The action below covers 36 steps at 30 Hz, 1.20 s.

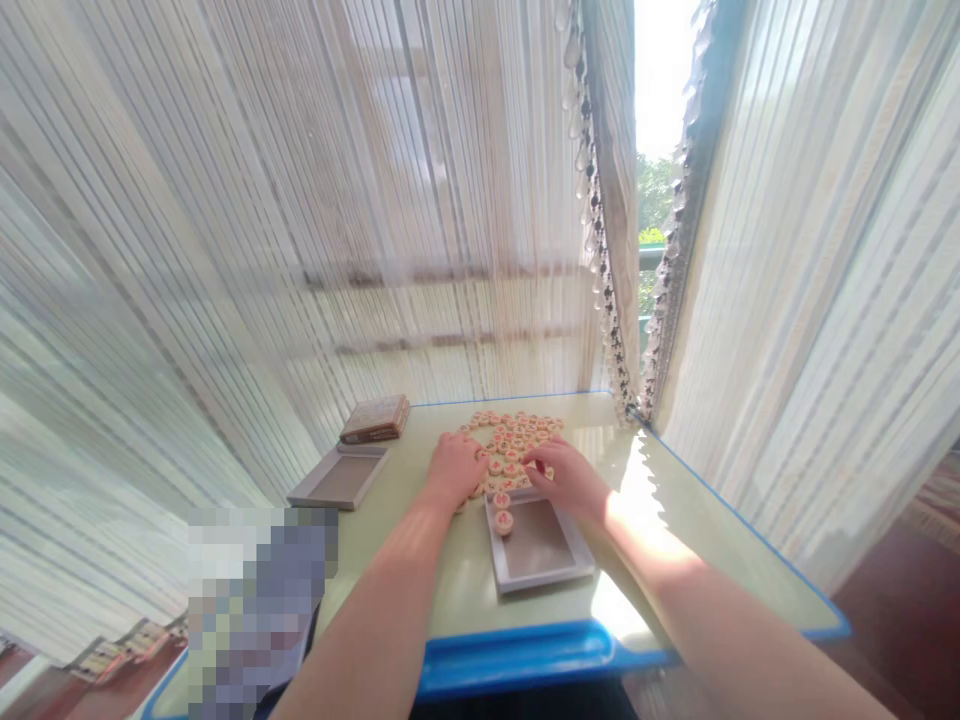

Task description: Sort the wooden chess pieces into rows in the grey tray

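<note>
Many round, pale wooden Chinese chess pieces (511,469) with red and dark characters are spread across the far middle of the table. At their left edge rests my left hand (456,467), open, its fingers spread and bent against the pieces. On the right, my right hand (561,475) reaches in with thumb and fingers drawn together at the pieces; whatever is between the fingertips is too small to make out. Just below my hands lies a shallow grey box tray (538,540). Two pieces (503,522) sit along its left side, near the far corner.
The pale green table (720,580) has a blue rim (517,655). To the left are another shallow grey box half (339,480) and a brown box (375,418). A pixelated patch covers the lower left. String curtains (450,200) hang beyond the table.
</note>
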Each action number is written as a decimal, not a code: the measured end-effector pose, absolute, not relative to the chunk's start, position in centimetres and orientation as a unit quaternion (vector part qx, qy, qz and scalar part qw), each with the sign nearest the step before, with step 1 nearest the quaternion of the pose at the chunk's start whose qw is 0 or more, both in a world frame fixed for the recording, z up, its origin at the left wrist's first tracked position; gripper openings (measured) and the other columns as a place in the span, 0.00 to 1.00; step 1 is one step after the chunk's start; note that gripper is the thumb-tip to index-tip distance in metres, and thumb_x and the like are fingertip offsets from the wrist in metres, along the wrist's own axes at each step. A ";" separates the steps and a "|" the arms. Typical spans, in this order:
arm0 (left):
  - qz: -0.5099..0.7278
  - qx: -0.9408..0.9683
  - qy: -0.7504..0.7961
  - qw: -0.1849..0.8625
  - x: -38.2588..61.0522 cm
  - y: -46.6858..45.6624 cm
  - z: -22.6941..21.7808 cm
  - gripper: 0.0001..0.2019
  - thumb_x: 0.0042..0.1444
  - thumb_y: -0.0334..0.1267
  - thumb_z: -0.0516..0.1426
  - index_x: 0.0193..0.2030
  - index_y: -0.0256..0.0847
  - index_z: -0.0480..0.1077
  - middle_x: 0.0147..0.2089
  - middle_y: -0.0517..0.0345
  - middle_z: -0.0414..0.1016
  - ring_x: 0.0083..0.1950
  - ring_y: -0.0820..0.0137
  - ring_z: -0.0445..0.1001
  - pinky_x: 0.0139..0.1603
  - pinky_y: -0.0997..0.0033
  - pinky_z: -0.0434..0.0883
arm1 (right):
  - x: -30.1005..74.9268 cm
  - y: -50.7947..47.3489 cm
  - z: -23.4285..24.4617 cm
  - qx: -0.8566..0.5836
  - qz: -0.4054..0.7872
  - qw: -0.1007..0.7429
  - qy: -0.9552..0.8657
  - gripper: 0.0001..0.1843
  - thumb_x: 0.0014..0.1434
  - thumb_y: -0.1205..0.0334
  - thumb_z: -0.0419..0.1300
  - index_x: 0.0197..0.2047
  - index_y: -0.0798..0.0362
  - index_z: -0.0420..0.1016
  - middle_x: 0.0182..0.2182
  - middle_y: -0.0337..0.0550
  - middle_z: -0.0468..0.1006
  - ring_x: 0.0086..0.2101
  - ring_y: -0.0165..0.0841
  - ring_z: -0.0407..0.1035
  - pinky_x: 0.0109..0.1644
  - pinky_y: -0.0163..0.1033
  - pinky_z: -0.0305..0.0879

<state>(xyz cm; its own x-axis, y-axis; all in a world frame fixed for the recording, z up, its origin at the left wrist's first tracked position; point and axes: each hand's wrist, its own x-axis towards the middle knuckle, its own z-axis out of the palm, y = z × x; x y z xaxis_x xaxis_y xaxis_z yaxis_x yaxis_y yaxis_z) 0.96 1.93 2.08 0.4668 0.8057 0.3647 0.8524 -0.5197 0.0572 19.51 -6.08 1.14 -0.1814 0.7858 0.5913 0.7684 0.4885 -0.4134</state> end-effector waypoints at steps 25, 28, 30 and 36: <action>-0.351 -0.721 -0.348 -0.485 2.3 -1.3 3.8 0.14 0.40 0.44 0.63 0.31 0.37 0.70 0.28 0.59 0.75 0.32 0.72 0.72 0.36 0.72 0.66 | 19.8 -6.7 0.9 -0.491 0.020 0.471 -0.732 0.12 0.49 0.61 0.60 0.39 0.51 0.74 0.32 0.42 0.71 0.34 0.33 0.66 0.40 0.39 0.64; -0.348 -0.711 -0.344 -0.505 2.4 -1.7 4.1 0.14 0.40 0.44 0.63 0.30 0.37 0.71 0.28 0.59 0.74 0.32 0.73 0.71 0.35 0.73 0.65 | 19.6 -6.9 1.1 -0.490 0.039 0.475 -0.730 0.10 0.50 0.59 0.60 0.37 0.51 0.74 0.30 0.41 0.71 0.32 0.32 0.66 0.37 0.38 0.64; -0.341 -0.710 -0.344 -0.511 2.5 -1.9 4.2 0.13 0.40 0.43 0.63 0.30 0.37 0.71 0.28 0.59 0.74 0.31 0.73 0.71 0.34 0.73 0.65 | 19.4 -7.1 1.4 -0.486 0.045 0.480 -0.730 0.10 0.50 0.58 0.60 0.37 0.51 0.75 0.29 0.41 0.72 0.32 0.32 0.66 0.37 0.37 0.64; -0.329 -0.750 -0.379 -0.431 2.1 -1.9 4.7 0.10 0.43 0.41 0.60 0.31 0.38 0.72 0.30 0.57 0.74 0.31 0.71 0.70 0.33 0.72 0.64 | 19.3 -7.7 2.1 -0.489 0.062 0.482 -0.724 0.10 0.49 0.57 0.61 0.36 0.51 0.75 0.27 0.40 0.73 0.30 0.32 0.66 0.34 0.36 0.63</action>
<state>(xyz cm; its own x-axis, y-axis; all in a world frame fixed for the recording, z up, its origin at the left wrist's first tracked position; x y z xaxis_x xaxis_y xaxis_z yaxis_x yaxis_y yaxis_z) 2.06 -1.93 4.71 0.4966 0.8520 0.1659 0.2852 -0.3407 0.8959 19.26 -7.69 2.07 -0.0571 0.7688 0.6369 0.6484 0.5137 -0.5619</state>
